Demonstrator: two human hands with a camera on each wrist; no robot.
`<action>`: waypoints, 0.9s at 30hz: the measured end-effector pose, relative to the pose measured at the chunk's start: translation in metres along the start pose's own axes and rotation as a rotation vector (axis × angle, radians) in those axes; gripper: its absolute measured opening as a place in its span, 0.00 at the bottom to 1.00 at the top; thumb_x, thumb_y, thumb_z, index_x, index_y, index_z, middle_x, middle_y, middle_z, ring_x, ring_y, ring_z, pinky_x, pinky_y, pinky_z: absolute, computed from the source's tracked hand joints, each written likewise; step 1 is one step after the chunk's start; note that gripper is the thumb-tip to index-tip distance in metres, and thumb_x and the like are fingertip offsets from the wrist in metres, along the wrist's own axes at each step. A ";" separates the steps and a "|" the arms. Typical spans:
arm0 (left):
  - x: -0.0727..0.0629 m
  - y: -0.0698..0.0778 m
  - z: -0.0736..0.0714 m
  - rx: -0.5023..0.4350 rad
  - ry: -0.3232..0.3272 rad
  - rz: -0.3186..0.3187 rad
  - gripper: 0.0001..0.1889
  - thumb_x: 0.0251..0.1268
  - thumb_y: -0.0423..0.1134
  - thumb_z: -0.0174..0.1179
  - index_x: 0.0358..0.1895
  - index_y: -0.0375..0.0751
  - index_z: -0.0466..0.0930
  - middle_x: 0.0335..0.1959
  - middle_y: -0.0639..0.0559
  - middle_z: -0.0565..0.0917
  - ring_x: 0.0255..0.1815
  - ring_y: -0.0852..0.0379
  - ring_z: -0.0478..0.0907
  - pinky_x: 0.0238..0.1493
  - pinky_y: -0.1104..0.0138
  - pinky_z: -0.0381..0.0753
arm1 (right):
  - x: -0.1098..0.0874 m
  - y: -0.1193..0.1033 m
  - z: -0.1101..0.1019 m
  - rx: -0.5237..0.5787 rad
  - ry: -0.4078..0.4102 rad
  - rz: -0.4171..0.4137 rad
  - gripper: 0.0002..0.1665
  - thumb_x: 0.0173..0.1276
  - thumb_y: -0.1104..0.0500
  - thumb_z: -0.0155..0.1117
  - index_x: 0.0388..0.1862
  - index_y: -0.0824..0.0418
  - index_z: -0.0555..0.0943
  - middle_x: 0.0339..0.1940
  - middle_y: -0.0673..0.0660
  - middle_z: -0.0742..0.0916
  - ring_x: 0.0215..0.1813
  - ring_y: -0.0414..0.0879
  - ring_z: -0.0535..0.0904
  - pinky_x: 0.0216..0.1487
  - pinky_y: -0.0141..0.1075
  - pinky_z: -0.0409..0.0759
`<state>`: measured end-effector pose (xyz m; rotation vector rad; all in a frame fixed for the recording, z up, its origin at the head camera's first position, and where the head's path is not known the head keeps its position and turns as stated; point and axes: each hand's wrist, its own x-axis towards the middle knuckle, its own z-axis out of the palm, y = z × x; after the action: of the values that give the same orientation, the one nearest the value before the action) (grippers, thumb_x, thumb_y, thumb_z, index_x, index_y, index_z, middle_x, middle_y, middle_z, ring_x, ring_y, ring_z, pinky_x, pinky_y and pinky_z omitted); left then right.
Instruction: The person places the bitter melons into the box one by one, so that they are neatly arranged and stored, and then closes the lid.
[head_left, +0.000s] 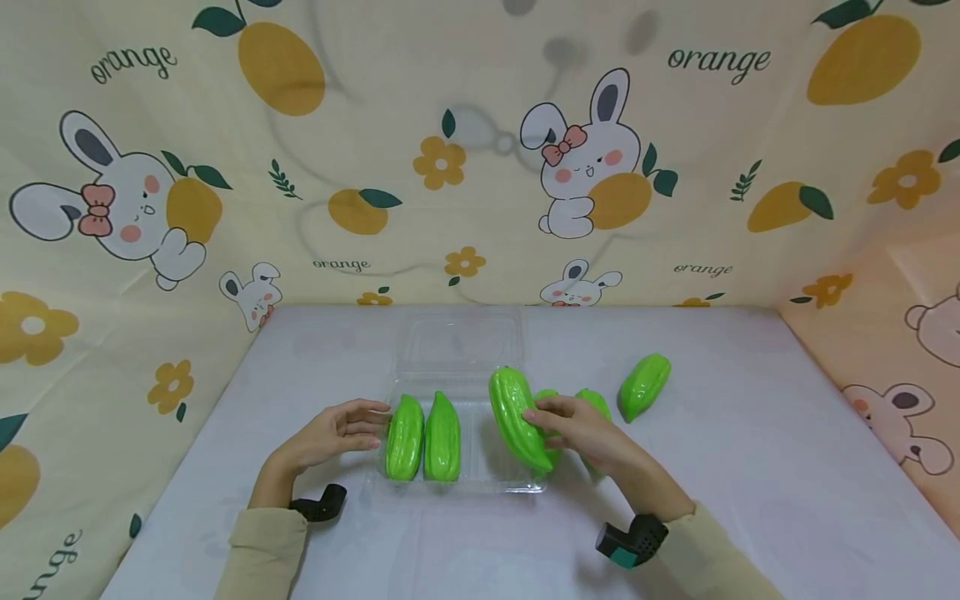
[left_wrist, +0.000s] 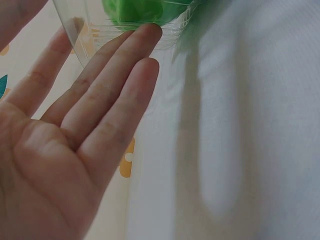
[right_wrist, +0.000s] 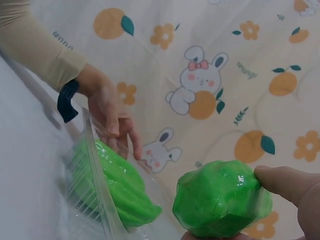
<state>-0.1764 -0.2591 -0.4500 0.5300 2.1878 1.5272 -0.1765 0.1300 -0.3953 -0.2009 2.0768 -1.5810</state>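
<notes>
My right hand (head_left: pixel 592 433) pinches a glossy green ridged vegetable (head_left: pixel 512 412) with a pointed end, holding it tilted over the right part of a clear plastic box (head_left: pixel 480 485). In the right wrist view, thumb and fingers lie on opposite sides of this green vegetable (right_wrist: pixel 217 200). Two similar green vegetables (head_left: pixel 405 437) (head_left: pixel 442 437) lie side by side in the box's left part. My left hand (head_left: pixel 326 437) is at the box's left side, its fingers extended; in the left wrist view the fingertips (left_wrist: pixel 150 34) are right at the clear wall.
The box's clear lid (head_left: pixel 459 342) lies folded back behind it. More green vegetables lie to the right, some partly hidden behind my right hand (head_left: pixel 595 402), and one farther right by itself (head_left: pixel 645 386). A patterned cloth wall (head_left: pixel 480 225) bounds the white table (head_left: pixel 750 500).
</notes>
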 end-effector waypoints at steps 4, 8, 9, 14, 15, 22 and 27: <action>0.001 -0.001 0.000 -0.014 -0.003 -0.012 0.33 0.65 0.39 0.62 0.68 0.27 0.61 0.66 0.26 0.70 0.65 0.32 0.72 0.54 0.73 0.81 | 0.005 0.001 0.002 0.007 0.004 0.003 0.34 0.71 0.50 0.59 0.62 0.77 0.69 0.54 0.64 0.80 0.47 0.40 0.79 0.57 0.44 0.83; 0.001 -0.001 0.001 -0.027 -0.005 -0.012 0.32 0.65 0.38 0.62 0.68 0.27 0.61 0.66 0.25 0.69 0.65 0.30 0.71 0.54 0.73 0.81 | 0.009 0.001 0.007 0.005 0.010 0.010 0.32 0.70 0.50 0.60 0.61 0.76 0.71 0.52 0.62 0.81 0.46 0.40 0.80 0.57 0.45 0.83; 0.001 -0.001 0.000 -0.029 -0.005 -0.010 0.32 0.65 0.38 0.62 0.68 0.27 0.61 0.66 0.25 0.69 0.65 0.30 0.71 0.54 0.73 0.81 | 0.010 0.000 0.008 0.003 0.013 0.014 0.32 0.70 0.50 0.60 0.61 0.75 0.71 0.52 0.62 0.82 0.46 0.40 0.80 0.57 0.45 0.83; 0.001 0.000 0.001 -0.032 -0.008 -0.003 0.33 0.65 0.38 0.62 0.68 0.26 0.60 0.66 0.25 0.69 0.65 0.30 0.71 0.54 0.73 0.81 | 0.014 -0.003 0.016 0.001 0.031 0.033 0.32 0.69 0.50 0.61 0.59 0.74 0.73 0.52 0.63 0.82 0.47 0.42 0.81 0.55 0.43 0.84; 0.001 0.000 0.001 -0.030 -0.008 -0.003 0.33 0.65 0.39 0.62 0.68 0.26 0.60 0.66 0.25 0.69 0.65 0.31 0.71 0.54 0.73 0.81 | 0.015 -0.003 0.017 0.003 0.034 0.037 0.31 0.69 0.50 0.61 0.59 0.74 0.73 0.52 0.63 0.82 0.47 0.42 0.81 0.54 0.43 0.84; 0.000 0.001 0.000 -0.011 -0.002 -0.008 0.33 0.65 0.39 0.62 0.68 0.26 0.61 0.65 0.25 0.70 0.64 0.32 0.72 0.54 0.74 0.81 | 0.020 -0.003 0.020 -0.025 0.023 0.029 0.29 0.70 0.50 0.60 0.57 0.74 0.75 0.49 0.62 0.85 0.46 0.43 0.81 0.49 0.42 0.86; -0.001 0.001 0.000 -0.007 -0.003 0.000 0.32 0.66 0.38 0.61 0.67 0.25 0.61 0.65 0.23 0.69 0.64 0.29 0.71 0.54 0.73 0.81 | 0.024 -0.002 0.023 -0.029 -0.004 0.007 0.29 0.70 0.51 0.60 0.57 0.74 0.75 0.51 0.65 0.84 0.46 0.43 0.82 0.46 0.42 0.87</action>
<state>-0.1760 -0.2593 -0.4490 0.5292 2.1788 1.5327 -0.1858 0.0998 -0.4052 -0.2064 2.0958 -1.5457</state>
